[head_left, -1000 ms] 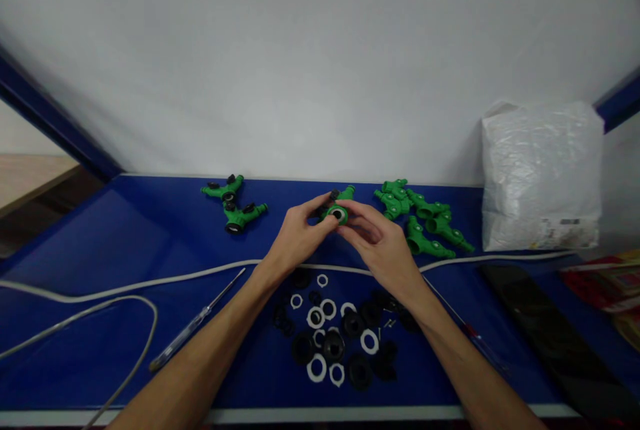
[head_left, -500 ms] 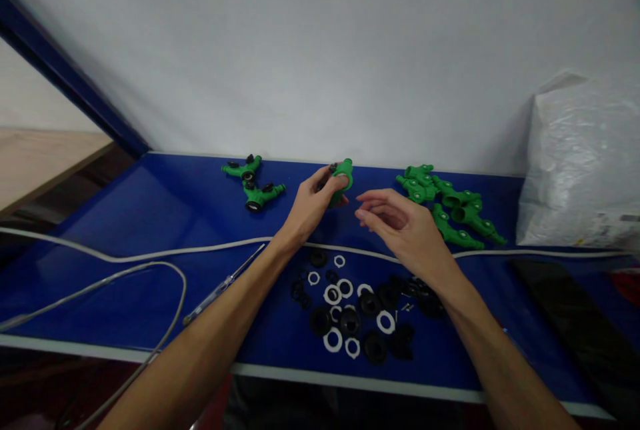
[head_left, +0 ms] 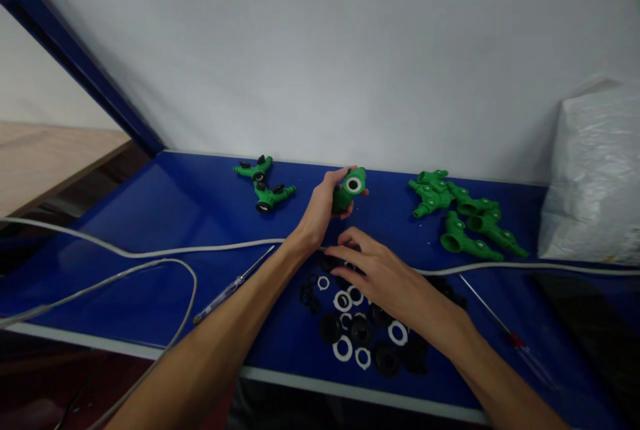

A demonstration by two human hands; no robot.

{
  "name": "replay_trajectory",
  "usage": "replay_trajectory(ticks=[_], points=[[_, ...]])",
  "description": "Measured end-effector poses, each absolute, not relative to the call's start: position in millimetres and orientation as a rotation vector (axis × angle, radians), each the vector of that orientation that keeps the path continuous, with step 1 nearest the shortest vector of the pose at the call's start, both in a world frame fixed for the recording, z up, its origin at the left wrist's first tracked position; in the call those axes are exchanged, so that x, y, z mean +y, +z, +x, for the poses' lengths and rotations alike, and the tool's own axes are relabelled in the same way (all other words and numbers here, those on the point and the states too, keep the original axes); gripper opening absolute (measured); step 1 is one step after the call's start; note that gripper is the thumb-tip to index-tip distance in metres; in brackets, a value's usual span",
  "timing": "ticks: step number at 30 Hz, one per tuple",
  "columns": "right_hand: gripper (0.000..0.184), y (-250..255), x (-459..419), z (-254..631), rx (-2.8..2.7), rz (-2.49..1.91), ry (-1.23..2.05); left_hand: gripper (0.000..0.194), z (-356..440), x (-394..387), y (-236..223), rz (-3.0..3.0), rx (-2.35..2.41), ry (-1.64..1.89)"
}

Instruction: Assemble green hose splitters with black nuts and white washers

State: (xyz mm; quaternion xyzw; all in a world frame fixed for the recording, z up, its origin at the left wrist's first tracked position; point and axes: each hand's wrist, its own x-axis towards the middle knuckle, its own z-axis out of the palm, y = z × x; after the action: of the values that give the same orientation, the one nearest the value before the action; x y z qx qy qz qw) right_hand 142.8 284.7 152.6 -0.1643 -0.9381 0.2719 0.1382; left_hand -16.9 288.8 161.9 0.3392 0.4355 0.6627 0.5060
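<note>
My left hand [head_left: 320, 207] is closed around a green Y-shaped hose connector [head_left: 343, 201], held above the blue table. Its round opening faces me with a white ring [head_left: 355, 185] in it. My right hand [head_left: 373, 267] is low over scattered small parts, fingers curved and apart. Its fingertips are at a black ring [head_left: 329, 264]; whether they touch it I cannot tell. Below lie several white rings [head_left: 343, 348] and black caps [head_left: 361, 331], some hidden by the right hand and forearm.
Two green connectors with black valve levers [head_left: 270, 197] lie left; several bare green bodies [head_left: 467, 241] lie right. A white cable [head_left: 240, 245] crosses the table [head_left: 140, 297]. Screwdrivers [head_left: 233, 287] lie on both sides. A plastic-wrapped package [head_left: 595, 177] stands at the right.
My right hand has moved down and toward me, from beside the connector to the loose rings. My left hand has turned the connector so its ringed opening faces me. The view has shifted slightly.
</note>
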Motion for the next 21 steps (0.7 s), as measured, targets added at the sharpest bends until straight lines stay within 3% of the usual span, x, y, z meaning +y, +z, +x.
replay_trajectory(ticks=[10,13,21], points=[[0.025,170.4,303.2,157.2,-2.231,-0.578,1.244,0.04,-22.1,293.7,152.7,0.787,1.089,1.601],[0.026,171.7,316.8,159.9,-1.998,-0.647,1.22,0.03,-21.7,293.2,152.8,0.827,1.077,1.564],[0.029,170.6,324.8,157.6,-1.821,-0.709,1.107,0.039,-18.9,288.7,153.3,0.905,1.14,1.427]])
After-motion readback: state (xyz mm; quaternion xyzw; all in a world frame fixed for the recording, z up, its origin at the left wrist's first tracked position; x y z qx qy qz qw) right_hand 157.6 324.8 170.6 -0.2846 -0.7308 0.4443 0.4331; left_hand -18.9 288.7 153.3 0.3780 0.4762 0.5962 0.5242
